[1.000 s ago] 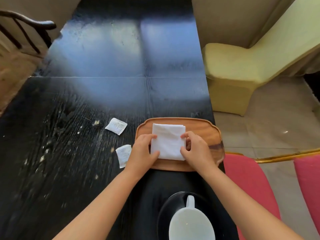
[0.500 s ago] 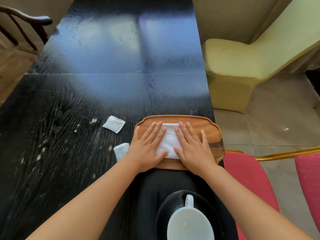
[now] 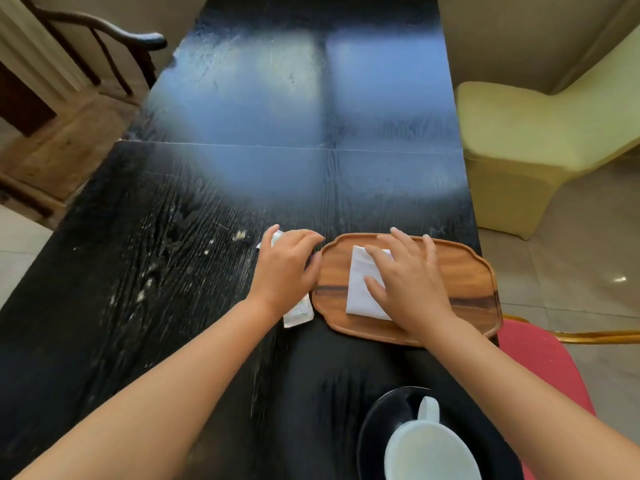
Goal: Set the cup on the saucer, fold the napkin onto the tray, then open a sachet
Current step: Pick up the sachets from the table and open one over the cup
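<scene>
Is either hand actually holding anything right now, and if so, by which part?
Nothing is lifted. The right hand lies flat on the folded napkin; the left hand reaches over the sachets, with no grip visible.

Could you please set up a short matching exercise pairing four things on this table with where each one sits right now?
Things:
1. white cup
2. folded napkin
3. wooden tray
4. near sachet

Places:
A. lying on the tray under the right hand
B. on the table just left of the tray, by the left hand's wrist
C. standing on the black saucer
D. at the table's right edge

Pairs: 1-C, 2-A, 3-D, 4-B
</scene>
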